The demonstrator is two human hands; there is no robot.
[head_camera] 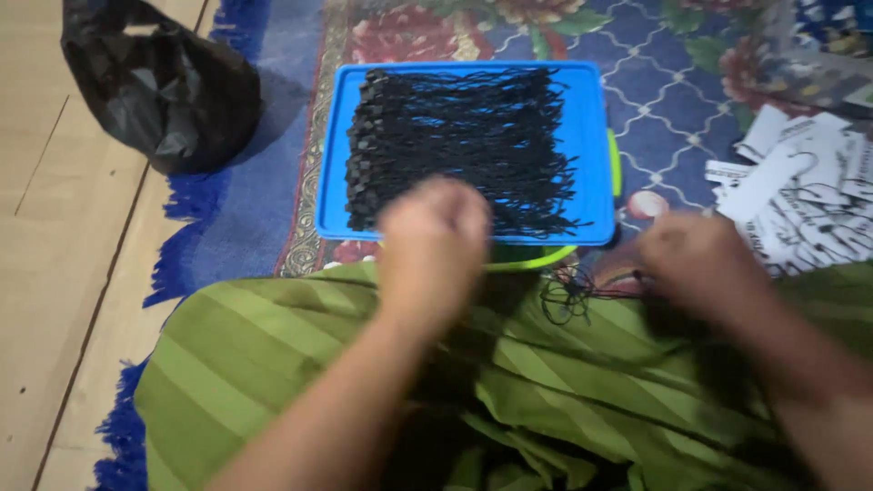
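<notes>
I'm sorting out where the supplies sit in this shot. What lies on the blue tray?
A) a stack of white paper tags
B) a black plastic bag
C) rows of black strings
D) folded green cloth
C: the blue tray holds rows of black strings laid side by side, while the white paper tags lie on the rug to the right and the black plastic bag sits on the floor to the left.

Bare forearms, green striped garment [300, 355] over lap

A heap of white card tags [800, 195] with black print lies on the patterned rug at the right edge.
</notes>
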